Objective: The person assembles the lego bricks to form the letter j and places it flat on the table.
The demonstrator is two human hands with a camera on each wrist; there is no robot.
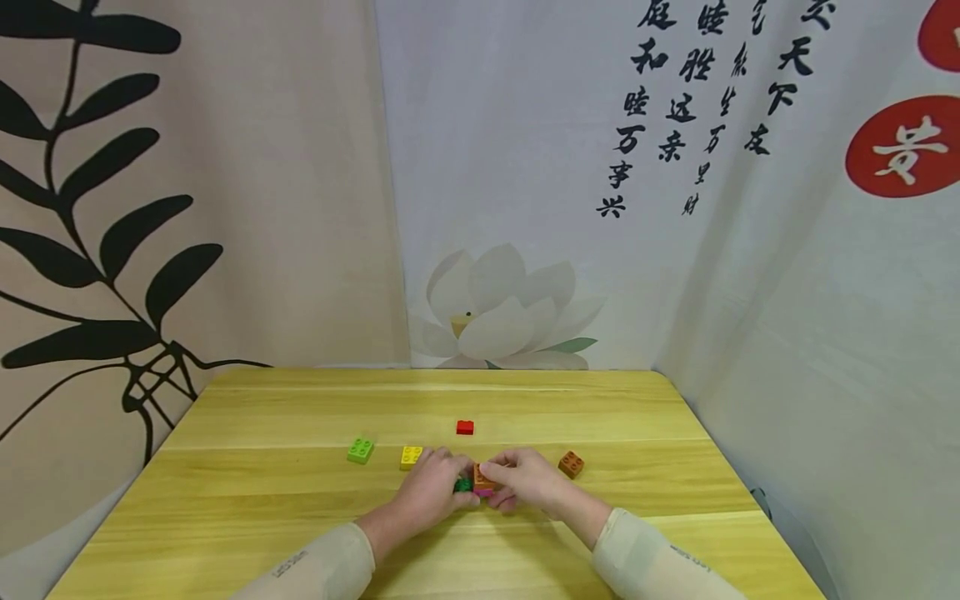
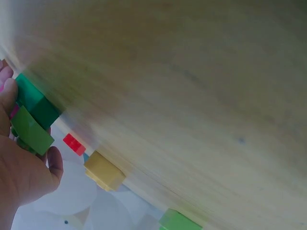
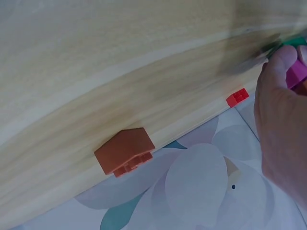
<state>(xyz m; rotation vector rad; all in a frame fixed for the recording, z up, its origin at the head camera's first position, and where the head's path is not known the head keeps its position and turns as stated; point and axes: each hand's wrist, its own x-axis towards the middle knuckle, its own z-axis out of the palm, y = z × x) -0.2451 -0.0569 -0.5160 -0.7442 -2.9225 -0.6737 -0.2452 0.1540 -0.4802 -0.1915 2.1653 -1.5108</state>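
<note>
Both hands meet over the table around a small cluster of toy bricks. My left hand (image 1: 433, 483) holds a dark green brick (image 1: 463, 484) from its left side; in the left wrist view that brick (image 2: 38, 100) sits beside a lighter green brick (image 2: 32, 132), also within the fingers. My right hand (image 1: 528, 478) grips an orange brick (image 1: 482, 477), its thumb against it. Under the orange one shows a magenta brick (image 1: 483, 492), seen too in the right wrist view as a magenta side (image 3: 296, 74) by the fingers. Fingers partly hide how the bricks join.
On the wooden table (image 1: 300, 517), a lime green brick (image 1: 361, 451) and a yellow brick (image 1: 411, 457) lie left of the hands. A red brick (image 1: 465, 427) lies behind them, and a brown-orange brick (image 1: 571, 464) to the right. A printed curtain (image 1: 510, 167) hangs behind the table.
</note>
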